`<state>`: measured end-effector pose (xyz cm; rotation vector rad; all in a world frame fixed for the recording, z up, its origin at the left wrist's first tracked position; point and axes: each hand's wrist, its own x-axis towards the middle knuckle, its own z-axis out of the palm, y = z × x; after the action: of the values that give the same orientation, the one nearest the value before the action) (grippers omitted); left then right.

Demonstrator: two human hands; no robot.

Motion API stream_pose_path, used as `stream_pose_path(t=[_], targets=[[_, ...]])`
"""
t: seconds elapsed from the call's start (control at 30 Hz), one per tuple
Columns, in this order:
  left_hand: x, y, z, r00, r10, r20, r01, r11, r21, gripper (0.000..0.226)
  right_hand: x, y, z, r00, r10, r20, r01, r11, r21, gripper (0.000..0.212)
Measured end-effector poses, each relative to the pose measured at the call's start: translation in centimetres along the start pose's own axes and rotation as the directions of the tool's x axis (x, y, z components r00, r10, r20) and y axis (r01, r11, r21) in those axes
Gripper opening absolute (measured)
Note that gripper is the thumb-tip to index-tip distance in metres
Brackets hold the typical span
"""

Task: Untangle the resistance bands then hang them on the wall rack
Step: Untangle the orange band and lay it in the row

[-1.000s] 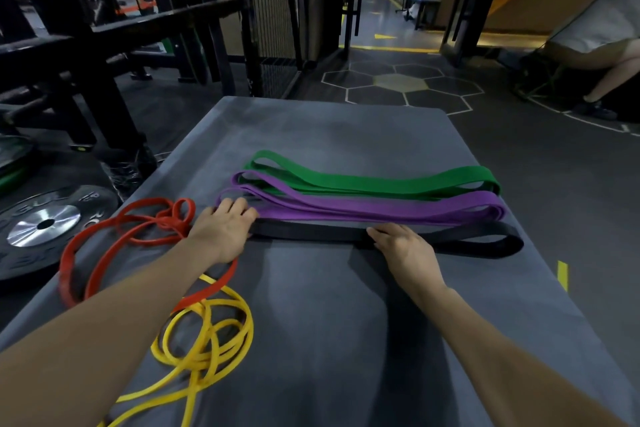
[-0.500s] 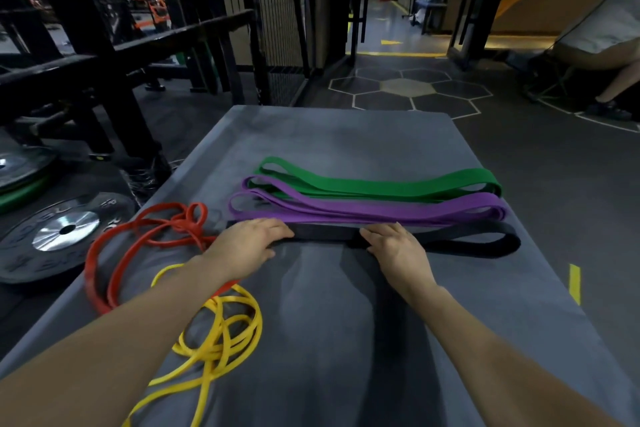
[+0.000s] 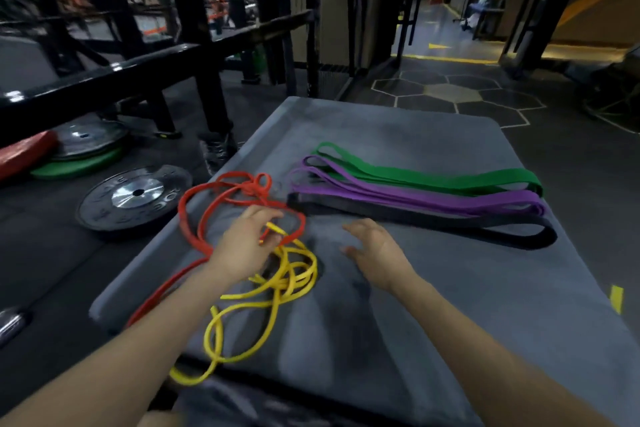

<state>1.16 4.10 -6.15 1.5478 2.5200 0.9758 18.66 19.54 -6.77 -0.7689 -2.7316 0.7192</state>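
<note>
Left hand [image 3: 247, 243] sits over the red/yellow tangle, fingers curled around a strand of the yellow band [image 3: 277, 282]; motion blur, so exact grip unclear. Right hand [image 3: 375, 253] hovers just above the mat [image 3: 415, 322], fingers spread, holding nothing. Red band [image 3: 207, 215] loops around and under the left hand, knotted at its far end, crossing yellow. Beyond: black band [image 3: 433, 218], purple band [image 3: 433, 198], green band [image 3: 433, 177] laid flat, side by side, looks sorted. Judgement: three untangled, two left; nothing hung, wall rack not identifiable.
</note>
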Motion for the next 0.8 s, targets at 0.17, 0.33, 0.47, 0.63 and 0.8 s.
stream_pose_path(t=[0.17,0.33,0.47,0.63,0.8], targets=[[-4.9,-1.0,-1.1,0.992,-0.123,-0.036,0.123,0.992,-0.011,0.038,-0.9,-3.4,2.8,1.000,-0.007,0.008,0.006,0.992,0.129,0.048],[-6.4,-2.4,-1.4,0.972,-0.172,-0.162,0.183,0.982,0.050,0.041,1.3,-5.4,4.0,0.996,-0.073,-0.058,0.079,0.993,0.091,0.053],[-5.8,-3.7,-1.9,0.963,-0.183,-0.200,0.213,0.967,0.142,0.042,3.2,-6.6,5.1,0.995,-0.018,-0.102,0.024,0.998,0.064,0.052],[-5.4,-5.6,-1.1,0.965,-0.246,-0.087,0.260,0.928,0.265,0.042,4.0,-7.4,6.6,1.000,0.021,0.003,-0.021,0.995,0.095,0.049],[-5.1,-6.1,-1.7,0.954,-0.284,-0.095,0.299,0.882,0.364,0.029,4.3,-8.6,6.9,0.993,-0.114,0.033,0.111,0.989,0.101,0.030]])
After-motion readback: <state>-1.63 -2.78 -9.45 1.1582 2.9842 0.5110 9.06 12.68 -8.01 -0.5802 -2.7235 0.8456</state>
